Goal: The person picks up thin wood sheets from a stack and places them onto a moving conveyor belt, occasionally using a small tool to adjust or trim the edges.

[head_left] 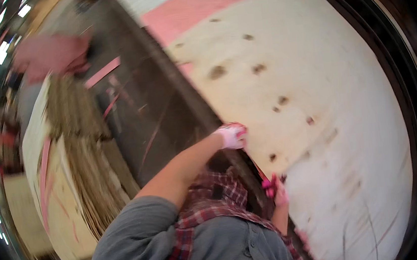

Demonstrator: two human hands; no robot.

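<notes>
A large pale wood veneer sheet (pixel 310 78), marked with dark knots, spreads over the table in front of me and to the right. My left hand (pixel 232 135), in a white and pink glove, is at the sheet's near edge with its fingers curled over the edge. Closer to my body along the same edge, my right hand (pixel 279 193) is closed around something small, magenta and dark. Motion blur keeps me from telling what that is. A pink band (pixel 195 7) crosses the far end of the sheet.
Stacked veneer sheets (pixel 89 178) with ragged edges stand at my left. Pink strips (pixel 103 72) and scraps lie on the dark floor (pixel 139 101) between stack and table. Beyond is a reddish heap (pixel 50 55). A dark rail (pixel 383 50) curves along the right side.
</notes>
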